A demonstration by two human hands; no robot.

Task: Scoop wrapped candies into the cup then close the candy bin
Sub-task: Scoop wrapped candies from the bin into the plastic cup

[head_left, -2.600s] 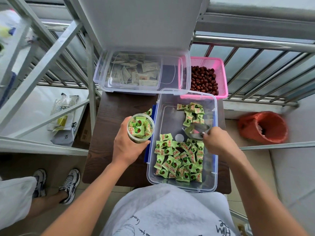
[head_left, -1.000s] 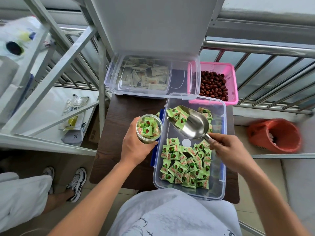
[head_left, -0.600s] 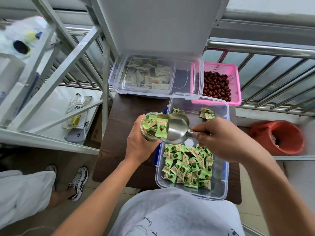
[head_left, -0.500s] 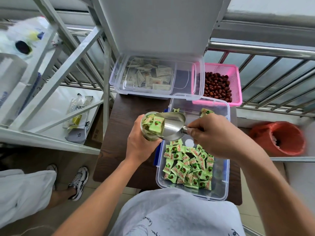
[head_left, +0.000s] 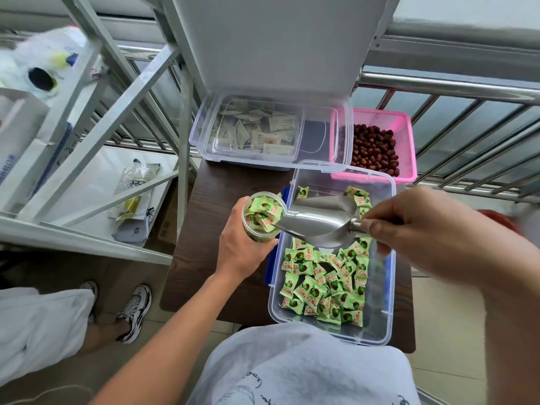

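Observation:
My left hand (head_left: 244, 247) grips a clear plastic cup (head_left: 261, 217) heaped with green wrapped candies, held just left of the open clear candy bin (head_left: 388, 287). My right hand (head_left: 418, 229) holds the handle of a metal scoop (head_left: 317, 219). The scoop's lip touches the cup's rim and its bowl looks empty. More green candies (head_left: 324, 285) lie in the bin's near half, with a few at its far end. The bin's clear lid (head_left: 321, 135) lies upside down on the container behind it.
The bin stands on a small dark wooden table (head_left: 210, 217). A clear box of pale sachets (head_left: 257, 133) and a pink basket of red dates (head_left: 377, 147) sit at the back. A metal rack (head_left: 96, 135) stands left, railings behind. A person's legs and shoes (head_left: 133, 311) are at lower left.
The scoop rose from the bin loaded with candies, swung left to the cup and tipped them in. It now looks empty and the cup is fuller.

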